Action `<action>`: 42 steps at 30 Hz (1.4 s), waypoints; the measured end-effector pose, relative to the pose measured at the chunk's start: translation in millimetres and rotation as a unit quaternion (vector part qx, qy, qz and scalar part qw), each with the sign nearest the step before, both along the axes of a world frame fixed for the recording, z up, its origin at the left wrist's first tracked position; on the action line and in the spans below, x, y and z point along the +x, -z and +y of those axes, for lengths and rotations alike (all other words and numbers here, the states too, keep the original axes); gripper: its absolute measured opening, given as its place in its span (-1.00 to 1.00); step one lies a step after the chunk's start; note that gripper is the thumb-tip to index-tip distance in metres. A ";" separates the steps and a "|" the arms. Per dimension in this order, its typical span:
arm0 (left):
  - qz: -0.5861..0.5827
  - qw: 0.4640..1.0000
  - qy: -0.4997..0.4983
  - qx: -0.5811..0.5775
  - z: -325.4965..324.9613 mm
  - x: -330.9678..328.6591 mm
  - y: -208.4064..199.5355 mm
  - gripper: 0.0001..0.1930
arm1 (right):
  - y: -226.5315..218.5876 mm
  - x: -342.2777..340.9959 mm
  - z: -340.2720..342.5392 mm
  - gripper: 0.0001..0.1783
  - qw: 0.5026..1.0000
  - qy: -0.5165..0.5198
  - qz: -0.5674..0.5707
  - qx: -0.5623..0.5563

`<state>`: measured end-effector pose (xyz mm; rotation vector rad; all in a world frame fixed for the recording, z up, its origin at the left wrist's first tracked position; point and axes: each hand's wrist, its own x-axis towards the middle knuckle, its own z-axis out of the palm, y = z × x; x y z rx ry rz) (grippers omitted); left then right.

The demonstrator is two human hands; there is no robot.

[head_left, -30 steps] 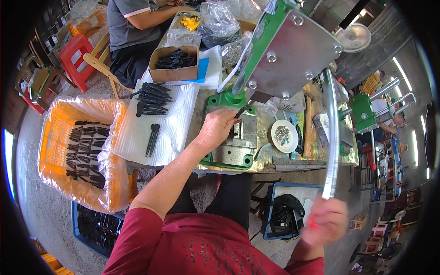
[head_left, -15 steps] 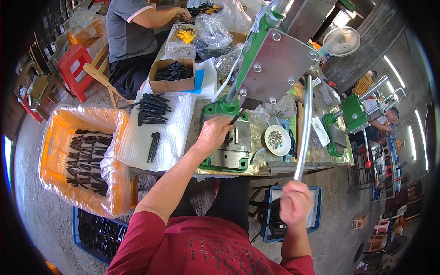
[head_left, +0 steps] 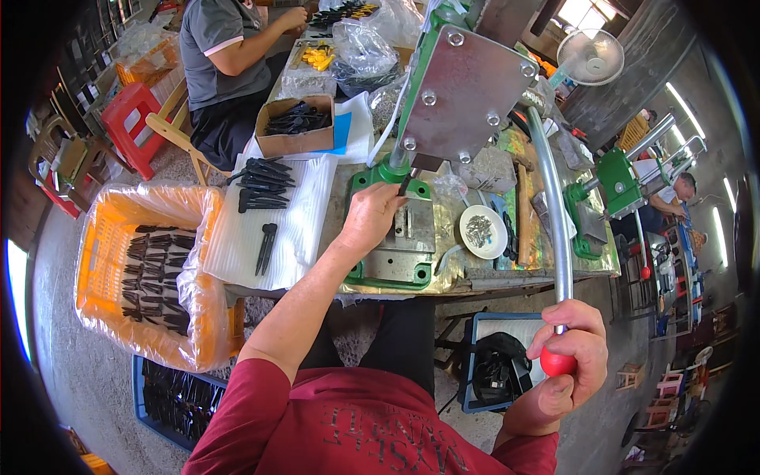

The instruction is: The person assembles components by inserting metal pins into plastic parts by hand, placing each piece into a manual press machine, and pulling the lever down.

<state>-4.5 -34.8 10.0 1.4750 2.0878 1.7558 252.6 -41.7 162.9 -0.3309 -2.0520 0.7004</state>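
One bowl (head_left: 499,241) right of press base (head_left: 398,261), carton (head_left: 294,144) left

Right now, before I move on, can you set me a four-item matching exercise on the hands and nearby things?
1. Left hand
2. Right hand
3. White bowl
4. Orange crate

A. Lined with clear plastic
B. Pinching a dark piece at the green press
C. Containing small metal pieces
D. At the lever's red knob

Pairs: 1-B, 2-D, 3-C, 4-A.
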 end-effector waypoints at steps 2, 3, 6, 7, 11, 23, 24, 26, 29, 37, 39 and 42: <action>0.014 1.000 -0.007 0.003 0.8 -1.5 -5.3 -0.85 | 3.0 2.0 -0.6 -0.47 1.000 -0.001 0.009 -0.008; -0.068 0.996 0.000 -0.052 0.5 -2.2 -7.4 -0.88 | 4.4 2.5 -0.3 -0.46 1.000 -0.003 0.018 -0.014; -0.221 0.973 0.025 -0.063 -3.1 -4.4 -2.2 -0.89 | 11.9 1.8 1.4 -0.48 0.997 -0.022 0.068 -0.028; -0.291 0.956 0.044 -0.018 -5.1 -5.6 0.4 -0.87 | 13.9 1.4 2.9 -0.48 0.997 -0.023 0.067 -0.030; -0.438 0.892 0.094 0.052 -16.5 0.5 -9.6 -0.84 | 30.8 8.6 12.3 -0.52 0.977 -0.035 0.202 -0.050; -0.523 0.834 0.121 0.125 -44.0 3.1 -13.8 -0.84 | 122.6 0.3 15.1 -0.69 0.964 0.002 0.190 -0.188; -0.523 0.835 0.120 0.125 -44.8 3.3 -13.4 -0.84 | 125.9 -0.6 13.5 -0.69 0.964 0.007 0.180 -0.196; -0.525 0.832 0.120 0.131 -45.8 3.8 -12.9 -0.84 | 129.2 -2.5 11.7 -0.70 0.964 0.010 0.168 -0.208; -0.530 0.830 0.118 0.128 -45.9 5.1 -13.9 -0.84 | 130.9 -4.9 13.4 -0.70 0.967 0.008 0.156 -0.201; -0.529 0.831 0.119 0.122 -44.3 4.5 -9.9 -0.84 | 135.8 -5.3 14.3 -0.70 0.963 0.009 0.148 -0.223; -0.529 0.831 0.121 0.121 -44.5 4.0 -9.2 -0.84 | 136.9 -6.1 14.8 -0.71 0.963 0.009 0.146 -0.225; -0.528 0.831 0.125 0.120 -44.1 4.0 -9.2 -0.84 | 137.3 -7.7 15.5 -0.72 0.965 0.009 0.142 -0.221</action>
